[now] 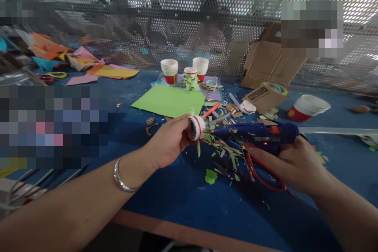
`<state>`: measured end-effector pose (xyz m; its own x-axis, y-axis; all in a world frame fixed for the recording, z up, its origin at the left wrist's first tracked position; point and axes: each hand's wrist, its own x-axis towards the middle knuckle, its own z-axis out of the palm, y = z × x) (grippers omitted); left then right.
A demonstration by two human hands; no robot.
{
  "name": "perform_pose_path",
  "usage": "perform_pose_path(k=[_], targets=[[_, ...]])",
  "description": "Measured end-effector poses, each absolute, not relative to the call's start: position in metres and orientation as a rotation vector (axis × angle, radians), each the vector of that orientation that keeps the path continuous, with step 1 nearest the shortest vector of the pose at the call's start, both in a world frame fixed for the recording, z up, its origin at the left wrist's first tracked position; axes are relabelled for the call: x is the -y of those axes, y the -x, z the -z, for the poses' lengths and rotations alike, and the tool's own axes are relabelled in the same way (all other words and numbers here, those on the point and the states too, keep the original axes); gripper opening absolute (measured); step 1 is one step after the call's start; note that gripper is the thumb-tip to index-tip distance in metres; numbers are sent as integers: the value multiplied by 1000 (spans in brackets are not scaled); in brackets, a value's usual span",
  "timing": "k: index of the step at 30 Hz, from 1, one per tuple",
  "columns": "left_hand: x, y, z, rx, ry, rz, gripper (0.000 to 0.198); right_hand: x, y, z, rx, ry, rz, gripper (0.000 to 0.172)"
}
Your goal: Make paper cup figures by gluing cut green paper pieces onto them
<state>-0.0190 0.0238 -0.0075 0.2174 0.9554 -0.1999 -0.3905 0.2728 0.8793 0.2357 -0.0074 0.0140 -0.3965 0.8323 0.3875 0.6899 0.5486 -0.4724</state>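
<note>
My left hand [174, 136] grips a short white paper-cup piece [197, 127] with a red stripe and small green paper strips sticking out above and below. A blue glue gun [245, 133] is in my right hand [283, 163], fingers wrapped round its handle. Its metal nozzle points left and meets or nearly meets the side of the cup piece; I cannot tell which. A small red light glows on the gun. Under my right hand lie scissors with red handles [270, 177]. Green and white paper scraps [228, 151] are scattered beneath the gun.
Behind my hands lies a green paper sheet [171, 99]. Beyond it stand stacked paper cups [169, 71] and a small cup figure [191, 78]. More cups [309, 107] lean at right, near a cardboard box [271, 61]. Coloured papers [113, 71] lie at back left, before a perforated metal screen [177, 27].
</note>
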Motion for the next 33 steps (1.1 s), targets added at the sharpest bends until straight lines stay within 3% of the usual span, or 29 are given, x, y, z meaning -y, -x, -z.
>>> perform_pose_path(k=[18, 22, 26, 33], targets=[[-21, 19, 0, -932, -876, -1059, 25, 8, -236, -9, 2108, 1293, -394, 22], [-22, 20, 3, -927, -907, -1062, 25, 6, -235, -11, 2072, 1352, -402, 33], [-25, 22, 6, -937, -868, -1129, 25, -2, -238, -17, 1970, 1403, -545, 29], [-25, 24, 2, -908, -792, -1217, 25, -23, -267, -10, 1778, 1720, -900, 55]])
